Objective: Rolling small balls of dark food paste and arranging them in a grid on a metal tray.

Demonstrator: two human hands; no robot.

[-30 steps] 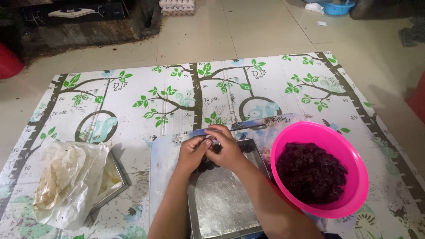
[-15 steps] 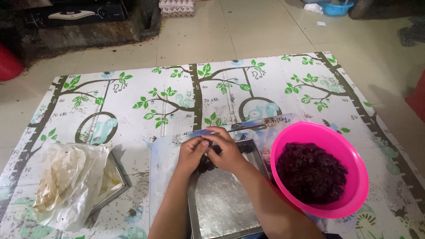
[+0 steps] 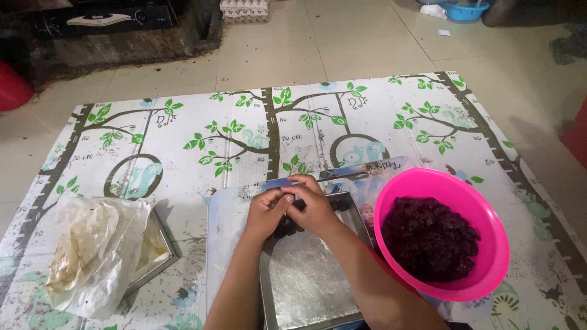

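My left hand (image 3: 266, 212) and my right hand (image 3: 313, 205) meet over the far end of a rectangular metal tray (image 3: 309, 284). Their fingers are closed together around a small dark lump (image 3: 287, 227) of the purple-black mass, partly hidden under them. The tray's foil-lined floor shows bare nearer to me. It rests on a pale plastic board (image 3: 227, 232). To the right stands a bright pink bowl (image 3: 489, 214) filled with the same dark purple mass (image 3: 428, 238).
A second metal tray (image 3: 160, 256) at the left holds a crumpled clear plastic bag (image 3: 92, 250). Everything sits on a tree-printed floor mat (image 3: 244, 134) on beige tiles. A red object (image 3: 12, 85) and a blue basin (image 3: 465, 9) lie beyond the mat.
Both hands stay over the tray's far end; the fingers shift slightly while working the dark lump. Nothing else has moved.
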